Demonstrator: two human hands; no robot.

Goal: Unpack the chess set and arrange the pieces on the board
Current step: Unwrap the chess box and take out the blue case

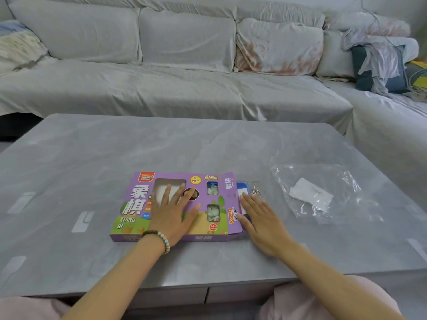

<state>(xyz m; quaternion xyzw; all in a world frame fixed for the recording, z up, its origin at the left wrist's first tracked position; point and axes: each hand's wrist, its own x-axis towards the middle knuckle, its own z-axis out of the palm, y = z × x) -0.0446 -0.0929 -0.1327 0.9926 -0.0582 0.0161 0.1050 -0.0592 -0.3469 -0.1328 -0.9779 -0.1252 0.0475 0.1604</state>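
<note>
Left hand (171,218) flat on chess box (203,227); pieces (213,213) inside.

A grey, marble-patterned coffee table (138,146) fills the near half of a softly lit living room; beyond it, an L-shaped sofa (161,93) under a wrinkled grey cover, crumpled clothes (381,58) heaped far right, a patterned blanket (16,47) far left

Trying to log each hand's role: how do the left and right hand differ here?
The left hand lies flat on top of the purple box; the right hand rests at its open end, on the blue tray. The left wrist wears a bead bracelet; the right wrist is bare. Both are open, fingers straight.
</note>
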